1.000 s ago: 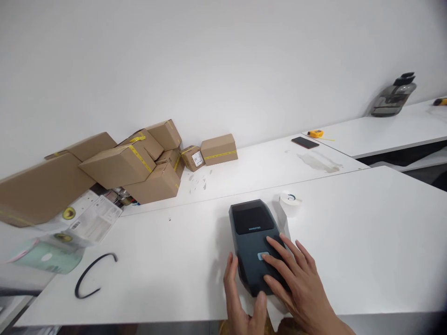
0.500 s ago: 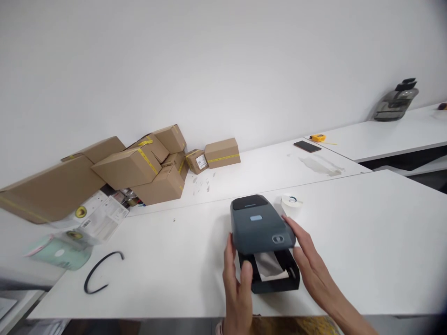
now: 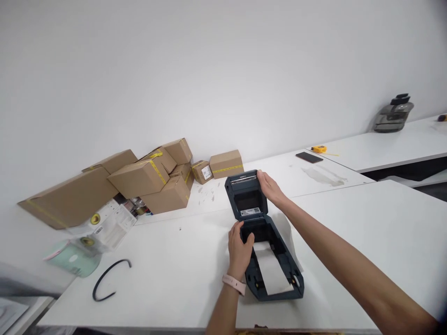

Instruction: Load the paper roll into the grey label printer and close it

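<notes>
A dark blue-grey label printer (image 3: pixel 296 289) stands on the white table with its lid raised. Inside its black body lies a white paper strip (image 3: pixel 271 270) running toward the front end. My right hand (image 3: pixel 268 187) grips the upper right corner of the tilted-back lid (image 3: pixel 246 197). On the printer's left side wall, near the hinge, my left hand (image 3: pixel 239 249) is closed with the thumb over the rim. A pink band (image 3: pixel 233 284) circles my left wrist. Some white paper (image 3: pixel 288 232) shows beyond the printer's right side, partly hidden by it and my right arm.
Cardboard boxes (image 3: pixel 167 193) with yellow tape are stacked at the back left. Plastic-wrapped packages (image 3: pixel 115 225), a mint-green pouch (image 3: pixel 78 260) and a black curved strip (image 3: pixel 101 281) lie on the left. Farther right are a phone (image 3: pixel 309 157), tape measure (image 3: pixel 319 149) and large bottle (image 3: pixel 393 115).
The printer's lid has swung up and back, uncovering the inside. My right hand has moved up with the lid; my left has shifted farther along the left side. The white roll is now hidden.
</notes>
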`<state>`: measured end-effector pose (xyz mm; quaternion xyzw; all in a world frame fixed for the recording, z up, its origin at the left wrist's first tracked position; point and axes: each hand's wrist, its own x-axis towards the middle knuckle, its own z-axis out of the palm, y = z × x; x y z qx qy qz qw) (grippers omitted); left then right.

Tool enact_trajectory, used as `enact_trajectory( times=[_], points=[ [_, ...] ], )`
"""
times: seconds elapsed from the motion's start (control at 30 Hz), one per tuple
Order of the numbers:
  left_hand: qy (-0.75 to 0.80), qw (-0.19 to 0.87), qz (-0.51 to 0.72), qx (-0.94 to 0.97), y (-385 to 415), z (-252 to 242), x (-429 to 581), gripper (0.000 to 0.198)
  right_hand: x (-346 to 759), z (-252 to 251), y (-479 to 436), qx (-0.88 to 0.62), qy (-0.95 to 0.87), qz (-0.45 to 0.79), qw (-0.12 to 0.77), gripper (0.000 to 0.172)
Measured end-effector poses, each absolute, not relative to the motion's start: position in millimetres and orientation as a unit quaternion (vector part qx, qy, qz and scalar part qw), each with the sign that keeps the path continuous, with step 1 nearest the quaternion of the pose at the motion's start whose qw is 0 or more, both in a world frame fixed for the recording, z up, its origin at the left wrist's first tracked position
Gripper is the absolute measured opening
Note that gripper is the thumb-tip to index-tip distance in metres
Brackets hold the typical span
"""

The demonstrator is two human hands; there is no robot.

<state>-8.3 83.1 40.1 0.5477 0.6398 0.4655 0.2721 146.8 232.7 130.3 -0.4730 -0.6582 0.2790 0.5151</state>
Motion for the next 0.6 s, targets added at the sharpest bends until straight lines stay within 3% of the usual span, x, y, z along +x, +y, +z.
enact_trajectory(
  times=[0.17,0.3,0.5,0.6],
  points=[
    [0.679,0.283,0.431,0.523,78.2,37.6,-4.4,0.067,145.4,130.8,224.9,-0.487,-0.658,0.214,0.533,0.058],
    [0.675,0.290,0.440,0.516,77.4,36.4,-4.6,0.063,157.8,109.9,170.9,-0.476,-0.686,0.125,0.536,0.050],
    [0.679,0.261,0.439,0.528,80.6,30.4,-4.5,0.060,157.0,60.6,140.2,-0.347,-0.890,0.083,0.282,0.022],
    [0.688,0.257,0.427,0.527,80.4,30.0,-4.1,0.067,145.4,44.5,146.6,-0.309,-0.937,0.058,0.152,0.018]
  ],
)
